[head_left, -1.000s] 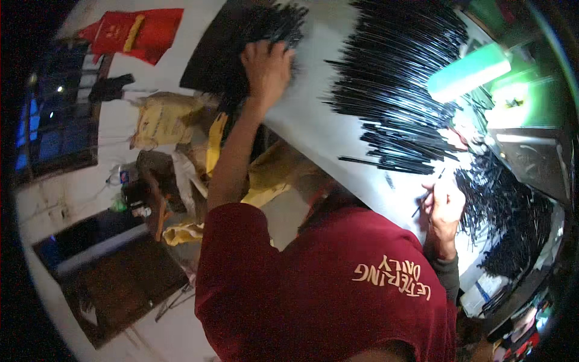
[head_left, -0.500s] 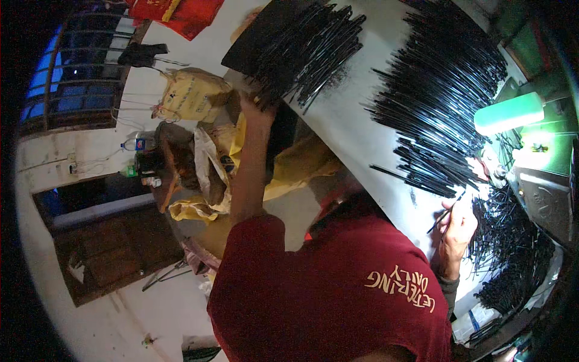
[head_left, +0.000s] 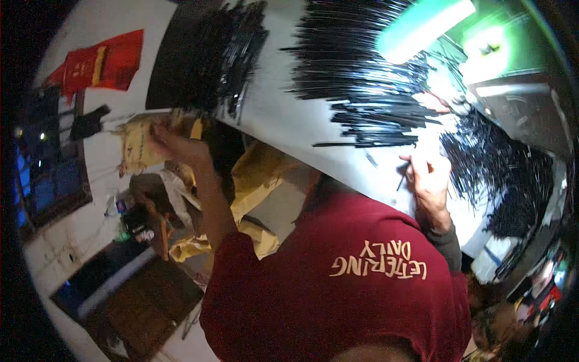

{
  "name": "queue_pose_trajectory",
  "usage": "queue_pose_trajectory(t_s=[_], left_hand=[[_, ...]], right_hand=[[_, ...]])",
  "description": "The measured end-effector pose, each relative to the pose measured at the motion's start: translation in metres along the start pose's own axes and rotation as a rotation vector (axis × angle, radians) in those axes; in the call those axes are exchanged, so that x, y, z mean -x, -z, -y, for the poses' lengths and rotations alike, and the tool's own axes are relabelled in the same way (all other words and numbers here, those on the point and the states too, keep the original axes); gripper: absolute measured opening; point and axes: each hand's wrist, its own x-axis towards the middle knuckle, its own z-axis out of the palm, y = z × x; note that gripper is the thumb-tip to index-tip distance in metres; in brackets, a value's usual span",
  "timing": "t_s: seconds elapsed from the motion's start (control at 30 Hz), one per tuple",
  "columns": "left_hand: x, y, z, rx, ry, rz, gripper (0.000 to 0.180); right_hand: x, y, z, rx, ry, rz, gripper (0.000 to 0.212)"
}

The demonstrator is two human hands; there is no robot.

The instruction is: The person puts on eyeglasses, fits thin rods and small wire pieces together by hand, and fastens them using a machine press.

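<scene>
My left hand [head_left: 180,145] is reaching out on the left, blurred by motion, its fingers stretched out in front of a yellow printed bag [head_left: 137,145]. Nothing shows in it. Beyond it, a pile of thin black strips [head_left: 241,57] lies at the left end of the white table [head_left: 280,123]. Over the table's right part, my right hand [head_left: 431,181] is closed, pinching a short thin black strip [head_left: 401,181] between thumb and fingers. Ahead of this hand a broad row of long black strips [head_left: 356,75] lies side by side. A tangled heap of black strips [head_left: 482,157] is just right of it.
A bright lamp with a green-white shade [head_left: 425,30] hangs over the far right of the table. Crumpled yellow sacking [head_left: 259,178] fills the space below the table's left edge. On the left wall are a red hanging [head_left: 102,63] and a barred window [head_left: 54,163].
The view has turned, shifting the table's contents left and upward. My left hand has moved away from the edge of the left pile. The right hand still pinches its strip.
</scene>
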Motion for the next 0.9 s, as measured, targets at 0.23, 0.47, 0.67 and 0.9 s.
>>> queue_pose_trajectory(t_s=[0.23,0.47,0.67,0.9], left_hand=[[0.113,-0.156,-0.096,-0.425,-0.329,1.161,0.018],[0.162,-0.217,-0.058,-0.299,-0.733,1.189,0.010],[0.158,-0.224,-0.049,-0.128,-0.689,1.141,0.003],[0.159,-0.234,-0.054,-0.019,-0.655,1.198,0.018]], right_hand=[[0.011,0.004,-0.014,-0.185,0.003,-0.110,0.022],[0.037,0.018,-0.015,-0.349,0.087,-0.275,0.015],[0.047,0.033,-0.011,0.262,0.369,-0.229,0.017],[0.033,0.026,0.005,0.903,0.518,-0.028,0.023]])
